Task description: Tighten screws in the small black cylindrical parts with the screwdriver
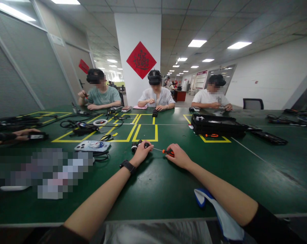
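On the green table, my left hand [142,152] is closed around a small black device with rounded parts [134,147]; its exact kind I cannot make out. My right hand [178,156] grips a screwdriver [165,151] by its orange and black handle. The thin metal shaft points left, and its tip reaches the fingers of my left hand. Whether the tip touches the device is hidden by those fingers. A dark watch band [128,166] circles my left wrist.
Black trays [216,124] stand at the right, with an orange tool [211,135] by them. Left are a phone [92,146], cables [74,124] and a tape roll [100,122]. A blue-white cloth strip [221,211] hangs over the near edge. Three people sit opposite; another's hand [26,135] is left.
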A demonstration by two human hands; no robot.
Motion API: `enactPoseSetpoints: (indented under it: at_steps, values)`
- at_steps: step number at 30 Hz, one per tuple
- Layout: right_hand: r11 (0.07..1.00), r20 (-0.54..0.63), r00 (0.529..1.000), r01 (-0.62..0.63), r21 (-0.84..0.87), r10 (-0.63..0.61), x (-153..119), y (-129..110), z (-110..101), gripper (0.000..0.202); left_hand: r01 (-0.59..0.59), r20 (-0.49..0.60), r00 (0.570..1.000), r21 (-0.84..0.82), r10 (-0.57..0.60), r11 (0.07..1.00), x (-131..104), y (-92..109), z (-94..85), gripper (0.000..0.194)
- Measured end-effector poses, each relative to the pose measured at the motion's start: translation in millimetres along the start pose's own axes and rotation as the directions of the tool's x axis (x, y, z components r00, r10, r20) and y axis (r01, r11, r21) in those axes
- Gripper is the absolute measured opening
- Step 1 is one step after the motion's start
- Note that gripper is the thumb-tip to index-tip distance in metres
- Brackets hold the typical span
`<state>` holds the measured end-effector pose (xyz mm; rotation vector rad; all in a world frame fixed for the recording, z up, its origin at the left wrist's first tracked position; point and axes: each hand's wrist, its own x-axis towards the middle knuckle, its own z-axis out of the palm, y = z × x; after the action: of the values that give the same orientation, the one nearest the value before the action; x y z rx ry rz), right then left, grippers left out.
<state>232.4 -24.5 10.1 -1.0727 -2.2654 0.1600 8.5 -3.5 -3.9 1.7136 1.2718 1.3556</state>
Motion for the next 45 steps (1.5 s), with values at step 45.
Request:
enactPoseSetpoints:
  at_steps: [45]
  values:
    - [0.853,-0.197,0.877,-0.475,-0.216,0.439,29.4,-9.8,28.5,0.042,0.048,-0.038,0.998,-0.041,-0.049,0.998,-1.7,6.0,-0.3,0.025]
